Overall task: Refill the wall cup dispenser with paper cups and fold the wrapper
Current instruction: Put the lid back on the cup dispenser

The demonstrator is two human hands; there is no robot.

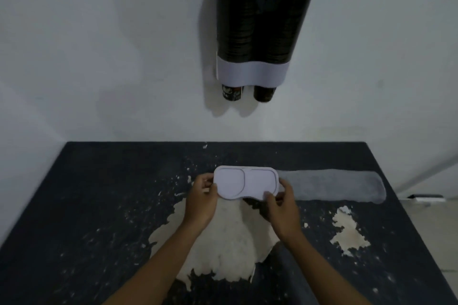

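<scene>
— What is the step in hand?

— By my reading, putting the lid [245,182] back on the dispenser [257,30]. Both tubes look full of dark cups [235,20], and the top is open, with pale cup bottoms showing.

— How are the hands placed?

— The left hand [202,199] pinches the lid's left end and the right hand [278,202] pinches its right end near the front corner. Each grip is closed on the lid, thumbs on top, fingers underneath. The lid is lifted off the table [99,205], roughly midway along its width and nearer the back edge, flat side tilted toward the camera.

— How to do it well?

— Keep it level, raise it straight to the wall, and match its two round recesses to the two tubes before pressing down. The right tube leans a little, so seat that side carefully, and push evenly at both ends.

— And the wrapper?

— I think the pale, long sleeve [332,186] lying just right of the hands, toward the back right corner, is it. It lies flat, touched by neither hand, not yet folded.
</scene>
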